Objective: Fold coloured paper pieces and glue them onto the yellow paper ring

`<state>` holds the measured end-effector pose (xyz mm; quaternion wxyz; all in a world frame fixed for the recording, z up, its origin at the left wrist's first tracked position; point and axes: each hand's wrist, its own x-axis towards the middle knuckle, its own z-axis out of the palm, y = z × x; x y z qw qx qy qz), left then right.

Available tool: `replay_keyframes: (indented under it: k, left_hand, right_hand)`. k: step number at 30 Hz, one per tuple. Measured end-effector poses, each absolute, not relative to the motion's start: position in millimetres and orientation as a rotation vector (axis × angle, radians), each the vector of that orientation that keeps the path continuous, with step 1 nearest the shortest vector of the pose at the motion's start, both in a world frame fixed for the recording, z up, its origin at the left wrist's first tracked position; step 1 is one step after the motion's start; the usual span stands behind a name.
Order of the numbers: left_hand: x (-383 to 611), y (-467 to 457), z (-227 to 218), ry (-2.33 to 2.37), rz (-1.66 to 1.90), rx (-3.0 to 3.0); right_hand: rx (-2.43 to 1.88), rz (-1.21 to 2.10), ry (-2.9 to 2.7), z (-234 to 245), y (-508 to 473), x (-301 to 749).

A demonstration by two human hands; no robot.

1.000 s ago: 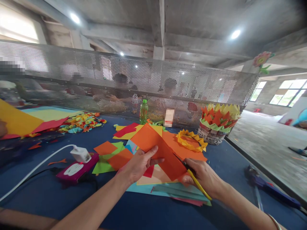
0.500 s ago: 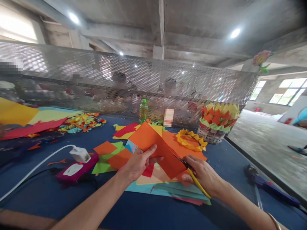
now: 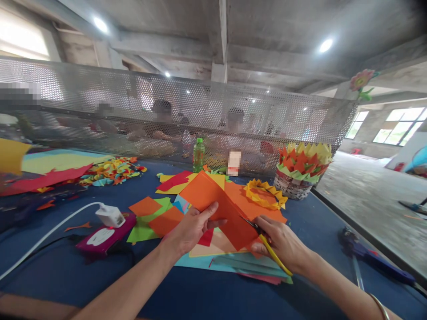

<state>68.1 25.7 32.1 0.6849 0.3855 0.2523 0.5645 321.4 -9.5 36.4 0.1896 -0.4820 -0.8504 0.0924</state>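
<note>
From where I stand, the orange paper (image 3: 233, 224) is held up over the middle of the table (image 3: 156, 289), above a stack of pale blue sheets (image 3: 227, 263) set towards the near edge. The left hand (image 3: 196, 224) pinches it, thumb on top and fingers beneath, while the right hand (image 3: 276, 235) is closed round the yellow handles of the scissors (image 3: 274, 255), whose dark blades meet the paper's right-hand side; I cannot tell how far apart the 2 blades stand. For a clean cut here, I'd say the left pinch should stay firm and close to the blades, since the paper seems to be more than 1 layer and the layers could slide. Better to turn the paper into the scissors than twist the right wrist, to cut deep in the blades rather than at the tips, and to keep the left fingertips off the cutting line. Near the far right corner stand a basket (image 3: 296, 191) and, just beside it, a ring of yellow paper points (image 3: 253, 193); the glue gun (image 3: 383, 264) lies by the right edge, its cord clear of the right forearm, so the elbow should stay tucked in
</note>
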Motion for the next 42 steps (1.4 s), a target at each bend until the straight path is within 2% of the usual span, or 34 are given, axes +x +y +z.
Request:
replay_keyframes:
  k: [42]
  left_hand:
    - [77.0,17.9,23.1,0.601,1.143,0.921]
  right_hand:
    - [-1.272,0.13,-2.36,25.8,-12.9,319.2]
